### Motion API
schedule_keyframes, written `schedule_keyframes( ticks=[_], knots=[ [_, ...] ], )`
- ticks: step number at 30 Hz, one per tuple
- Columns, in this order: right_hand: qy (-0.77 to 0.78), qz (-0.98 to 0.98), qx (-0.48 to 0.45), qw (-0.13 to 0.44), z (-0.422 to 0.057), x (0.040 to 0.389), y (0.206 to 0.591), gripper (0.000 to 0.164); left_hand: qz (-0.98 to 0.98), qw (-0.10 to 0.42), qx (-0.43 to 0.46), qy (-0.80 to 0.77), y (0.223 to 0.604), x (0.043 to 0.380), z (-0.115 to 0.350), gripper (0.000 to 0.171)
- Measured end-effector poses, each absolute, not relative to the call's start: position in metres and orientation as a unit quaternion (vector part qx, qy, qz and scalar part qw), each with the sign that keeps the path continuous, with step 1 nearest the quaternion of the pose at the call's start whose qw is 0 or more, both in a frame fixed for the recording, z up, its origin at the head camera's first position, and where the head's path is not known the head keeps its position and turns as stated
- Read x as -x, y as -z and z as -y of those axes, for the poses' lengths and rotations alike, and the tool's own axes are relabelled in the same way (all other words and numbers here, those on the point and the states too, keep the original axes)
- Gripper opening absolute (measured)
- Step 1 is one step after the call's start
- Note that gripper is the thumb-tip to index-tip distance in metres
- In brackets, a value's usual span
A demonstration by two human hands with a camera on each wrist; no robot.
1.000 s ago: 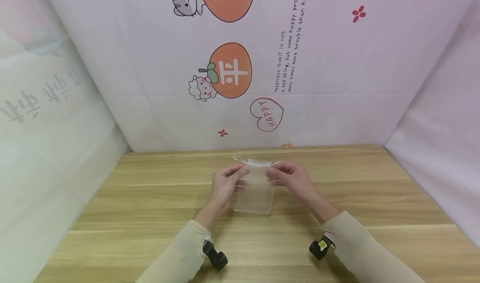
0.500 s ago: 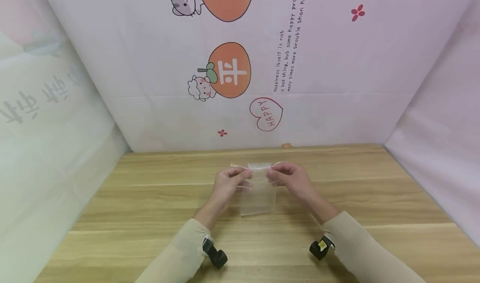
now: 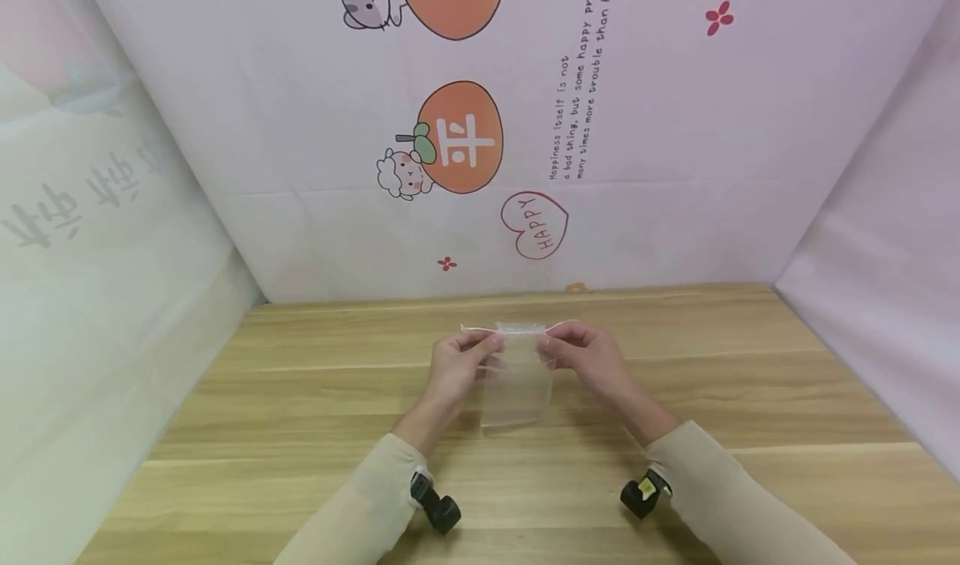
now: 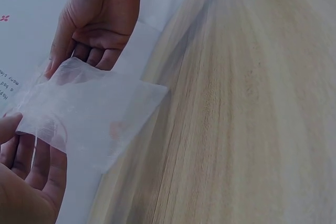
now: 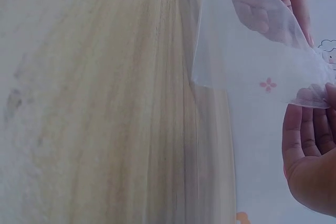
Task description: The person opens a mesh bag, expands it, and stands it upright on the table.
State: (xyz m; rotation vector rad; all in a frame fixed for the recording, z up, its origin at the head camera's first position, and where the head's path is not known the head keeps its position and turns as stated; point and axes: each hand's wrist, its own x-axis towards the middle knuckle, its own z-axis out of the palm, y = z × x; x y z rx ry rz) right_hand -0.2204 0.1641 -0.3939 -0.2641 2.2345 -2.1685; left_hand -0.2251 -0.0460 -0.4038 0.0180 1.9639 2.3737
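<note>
The left arm, in a pale sleeve (image 3: 348,502), slants forward and inward from the lower left, a black device (image 3: 435,502) strapped near the wrist. The left hand (image 3: 452,373) pinches the upper left side of a sheer drawstring bag (image 3: 517,394), thumb toward the head camera, fingers behind the sheer cloth. The bag spreads between both hands, its gathered mouth toward the back and its bottom edge toward the person; whether that edge touches the wood I cannot tell. A white cord (image 3: 477,329) juts out past the left hand. The right hand (image 3: 596,361) pinches the upper right side likewise, its forearm slanting in from the lower right.

At far left, a fabric wall (image 3: 97,298) borders the table (image 3: 300,432), with a broad stretch of wood between it and the left arm. Beyond the bag, a narrower strip runs to the printed back wall (image 3: 660,232). Another broad stretch separates the right arm from the right wall (image 3: 892,257).
</note>
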Motion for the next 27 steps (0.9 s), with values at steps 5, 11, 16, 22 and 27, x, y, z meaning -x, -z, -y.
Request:
schedule_keyframes(
  ticks=[5, 11, 16, 22, 27],
  knots=[
    [0.693, -0.716, 0.079, 0.007, -0.1645, 0.2213, 0.3932, 0.026, -0.633, 0.024, -0.001, -0.774, 0.4009, 0.2238, 0.0448, 0.029],
    [0.701, -0.711, 0.063, 0.007, -0.1640, 0.2218, 0.3927, 0.026, -0.627, 0.019, 0.002, -0.779, 0.4004, 0.2230, 0.0442, 0.033],
    [0.702, -0.710, 0.056, 0.008, -0.1640, 0.2218, 0.3917, 0.024, -0.629, 0.012, 0.002, -0.777, 0.3986, 0.2210, 0.0442, 0.031],
    [0.705, -0.707, 0.057, 0.010, -0.1657, 0.2216, 0.3913, 0.023, -0.626, 0.011, 0.004, -0.780, 0.3997, 0.2213, 0.0435, 0.030],
    [0.717, -0.694, 0.059, 0.018, -0.1655, 0.2205, 0.3910, 0.022, -0.613, 0.008, 0.004, -0.790, 0.4007, 0.2215, 0.0423, 0.027]
  ],
)
